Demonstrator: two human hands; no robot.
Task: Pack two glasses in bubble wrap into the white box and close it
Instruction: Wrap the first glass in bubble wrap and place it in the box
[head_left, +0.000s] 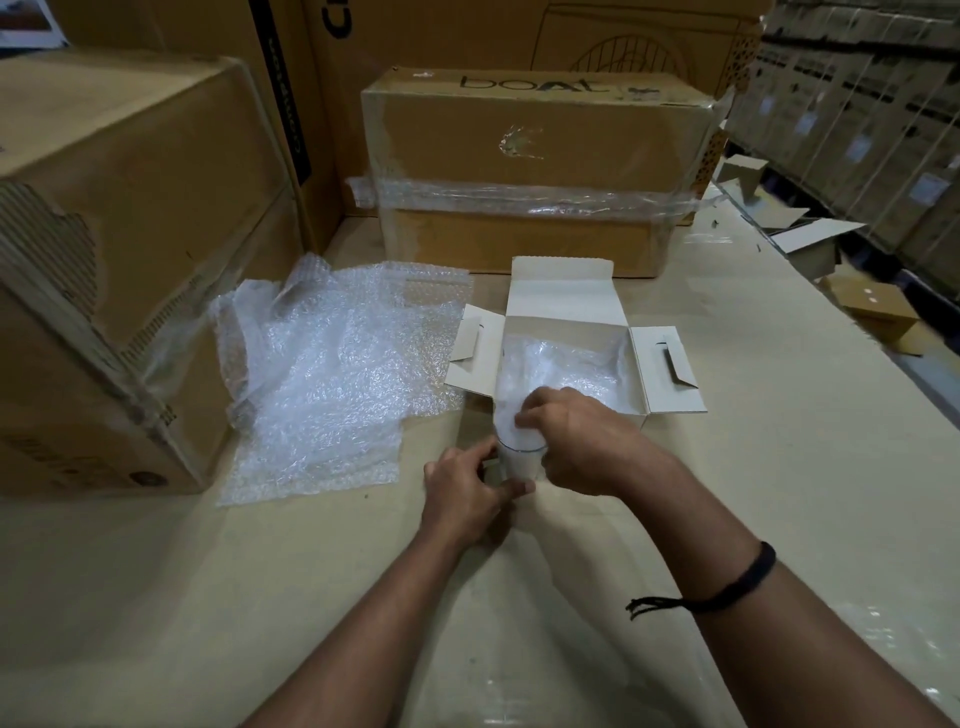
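A clear glass stands on the table in front of the open white box. My left hand grips the glass low on its side. My right hand pinches a strip of bubble wrap at the glass's mouth; the wrap runs up from the glass across the box's left side. Inside the box lies more bubble wrap; what it covers is hidden. The box's lid and both side flaps stand open.
Loose bubble wrap sheets lie to the left of the box. A taped brown carton stands behind it, and a large carton at the left. Small open boxes sit at the right edge of the table.
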